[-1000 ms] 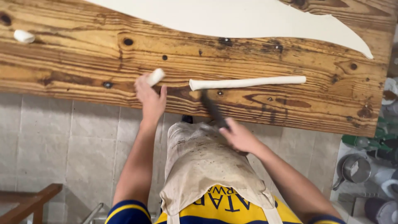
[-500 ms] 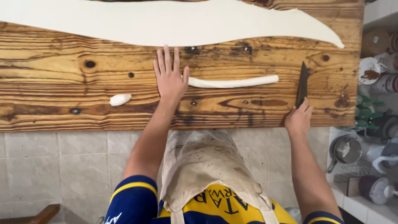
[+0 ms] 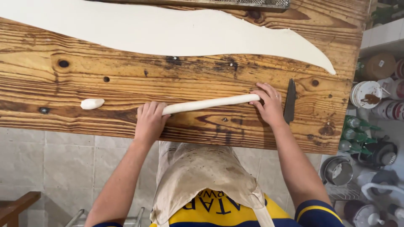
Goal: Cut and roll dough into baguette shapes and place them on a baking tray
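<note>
While both hands bear on the dough, the positions read as follows.

Dough roll (image 3: 208,103): long white cylinder lying flat on the wooden counter (image 3: 126,80), running roughly parallel to the near edge, right of centre, with the right end slightly farther from that edge.

Left hand (image 3: 149,122): palm down on the left end of the dough roll, fingers pointing toward the far edge; that end is hidden under the hand.

Left grip: flat and spread, pressing down on the roll, not closed around it.

Right hand (image 3: 269,105): palm down at the right end of the dough roll, fingers spread and touching the tip.

Right grip: spread flat against the roll and the counter surface, nothing clasped.

Knife (image 3: 290,101): dark blade lying flat just beside the right hand on its outer side, near the right edge of the counter, not held.

Small dough piece (image 3: 92,103): short white lump left of the left hand, apart from it, in line with the roll.

Dough sheet (image 3: 168,31): wide flat white sheet along the far edge, tapering to a point toward the right edge.

Apron (image 3: 202,176): stained beige cloth at the near edge, below the hands.
</note>
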